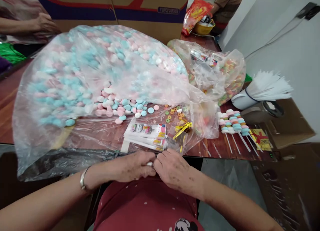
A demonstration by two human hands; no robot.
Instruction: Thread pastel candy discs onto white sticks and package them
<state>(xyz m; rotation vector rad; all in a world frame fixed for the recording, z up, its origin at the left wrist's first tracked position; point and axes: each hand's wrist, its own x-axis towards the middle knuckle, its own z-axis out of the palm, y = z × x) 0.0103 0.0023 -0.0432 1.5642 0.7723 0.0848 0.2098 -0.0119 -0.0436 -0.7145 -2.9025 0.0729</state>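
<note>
My left hand (pixel 132 166) and my right hand (pixel 175 169) meet at the table's front edge, fingers curled and touching. A small white piece (pixel 149 163) shows between the left thumb and fingers; most of it is hidden, so its kind is unclear. Whatever the right fingers pinch is out of sight. Just beyond the hands lies a stack of printed packets (pixel 145 132), with gold twist ties (pixel 183 128) and small ring-shaped pieces (pixel 172 114) beside it. Loose pink, blue and white candies (pixel 127 107) spill from a huge clear bag (pixel 105 64) behind.
To the right lie several assembled candy sticks (pixel 233 122) and a yellow packet (pixel 261 139). Behind them stand a mug of white sticks (pixel 246 98) and a dark lidded cup (pixel 260 111). A second clear bag (pixel 232 71) is at the back. Other people's arms show at the far side.
</note>
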